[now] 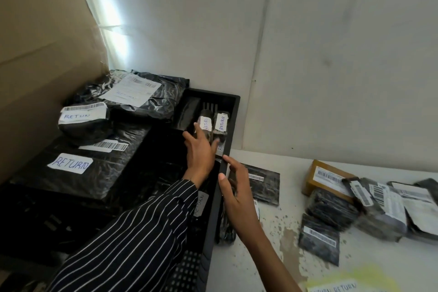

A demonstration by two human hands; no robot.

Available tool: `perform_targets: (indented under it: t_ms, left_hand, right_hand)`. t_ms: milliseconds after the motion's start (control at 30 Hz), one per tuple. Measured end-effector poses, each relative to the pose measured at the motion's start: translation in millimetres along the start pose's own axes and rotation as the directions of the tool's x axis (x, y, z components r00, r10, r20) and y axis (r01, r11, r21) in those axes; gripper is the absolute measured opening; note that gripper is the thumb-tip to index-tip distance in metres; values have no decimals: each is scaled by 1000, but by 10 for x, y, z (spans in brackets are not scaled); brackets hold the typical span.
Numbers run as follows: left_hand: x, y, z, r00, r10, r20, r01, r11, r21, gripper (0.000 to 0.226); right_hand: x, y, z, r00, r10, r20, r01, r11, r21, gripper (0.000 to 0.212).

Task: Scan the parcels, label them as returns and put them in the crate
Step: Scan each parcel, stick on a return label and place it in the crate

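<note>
Right hand, fingers wide, beside black plastic crate rim. Left hand, fingers wide, touches small black RETURN-labelled parcel inside.

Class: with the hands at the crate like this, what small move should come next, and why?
Probably draw the left hand out of the crate: its straight fingers touch a small parcel already marked RETURN and lying inside, so that one looks done. Parcels without RETURN labels wait on the table.

A parcel returns room: black mailers with barcode labels and handwritten RETURN stickers fill a black crate; more lie on a worn white counter against a bare wall.
</note>
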State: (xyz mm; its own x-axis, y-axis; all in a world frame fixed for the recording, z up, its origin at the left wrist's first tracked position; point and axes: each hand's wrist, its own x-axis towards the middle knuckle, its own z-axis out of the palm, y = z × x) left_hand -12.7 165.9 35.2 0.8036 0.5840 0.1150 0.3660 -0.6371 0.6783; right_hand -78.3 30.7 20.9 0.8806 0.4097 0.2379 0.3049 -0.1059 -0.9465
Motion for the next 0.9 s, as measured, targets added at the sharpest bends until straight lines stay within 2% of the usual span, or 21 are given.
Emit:
perform_targets:
  t_ms: [67, 133, 233, 300, 333, 400, 433, 467, 533, 633, 700, 800, 900]
  left_hand:
    - [11, -192, 24, 984, 4, 177, -22, 995, 96, 84]
    - [13, -387, 13, 964, 13, 267, -87, 960, 265, 82]
    - [15, -495, -33, 966, 152, 209, -244, 802, 545, 69]
    - [50, -472, -40, 949, 280, 143, -308, 734, 606, 64]
    - [80, -452, -38, 933, 326, 153, -343, 678, 650, 63]
    - [157, -445, -31, 913, 349, 213, -390, 586, 710, 64]
    - [168, -410, -67, 913, 338, 230, -395, 582, 711, 65]
    - [172, -396, -93, 910, 330, 252, -406, 580, 706, 67]
    - [185, -370, -96, 921, 296, 255, -389, 639, 664, 60]
    - [176, -216, -189, 949, 220, 227, -306, 819, 486, 40]
    - [104, -49, -331, 958, 221, 185, -272, 907, 322, 35]
    - [-91, 196, -510, 937, 321, 135, -332, 941, 67, 27]
    - [-352, 448, -618, 902, 418, 103, -410, 907, -91, 18]
  right_hand:
    - [8, 15, 10, 1000, -1, -6, 1, 1000, -2, 42]
    - [12, 23, 30, 1000, -5, -12, 5, 1000, -4, 44]
    - [22, 42, 56, 999, -42, -32, 42, 999, -12, 45]
    - [27, 53, 61, 999, -42, -35, 41, 999, -16, 46]
    - [27, 54, 62, 998, -43, -37, 42, 999, -24, 46]
    - [27, 50, 63, 998, -51, -41, 49, 998, -42, 45]
    - [33, 46, 62, 998, -52, -42, 50, 998, -47, 45]
    - [35, 45, 60, 998, -53, -39, 51, 997, -53, 46]
    - [37, 43, 47, 998, -56, -28, 55, 997, -58, 46]
    - [54, 55, 1, 999, -41, 9, 41, 999, -13, 44]
    - [60, 48, -61, 999, -21, 47, 18, 998, 54, 43]
    - [35, 58, -212, 998, 28, 53, -35, 991, 129, 41]
    - [-35, 195, -401, 997, 79, -25, -77, 993, 86, 24]
